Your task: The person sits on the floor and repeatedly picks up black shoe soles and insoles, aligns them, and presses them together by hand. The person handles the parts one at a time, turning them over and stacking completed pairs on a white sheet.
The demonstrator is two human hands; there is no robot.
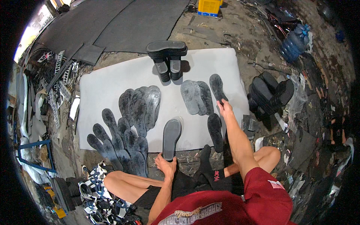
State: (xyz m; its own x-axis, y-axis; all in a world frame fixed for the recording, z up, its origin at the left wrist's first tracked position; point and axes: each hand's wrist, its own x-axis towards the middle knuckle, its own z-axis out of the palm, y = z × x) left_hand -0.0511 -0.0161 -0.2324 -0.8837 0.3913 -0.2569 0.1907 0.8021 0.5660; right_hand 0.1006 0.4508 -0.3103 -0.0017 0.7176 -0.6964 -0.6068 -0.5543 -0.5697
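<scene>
- Dark grey, black-rimmed shoe sole point(172, 137): it is held at the near edge of the white rectangular board point(210, 63), its near end pinched between the thumb and fingers of the left hand point(167, 165).
- Beside the left knee, a heap of white, navy and black strapped footwear parts point(107, 195) is gathered on the ground.
- Farther up, thin, black, dusty-surfaced sole pieces point(129, 140) are spread in overlapping rows at the board's left, some reaching past its near edge.
- On the right side, the near end of a thin black sole piece point(216, 85) is taken between the thumb and fingers of the right hand point(225, 108); further thin pieces point(197, 98) are laid just to its left.
- At the far edge, thick black soles point(166, 47) are stacked, and another pile of thick black soles point(270, 92) is set off the board to the right.
- The work is judged to be partway along: the stacked soles seem finished with, while many thin pieces are left loose.
- Farthest off, a translucent blue plastic jug point(294, 43) and a yellow plastic crate point(209, 7) are seen; whether anything is held in either cannot be told.
</scene>
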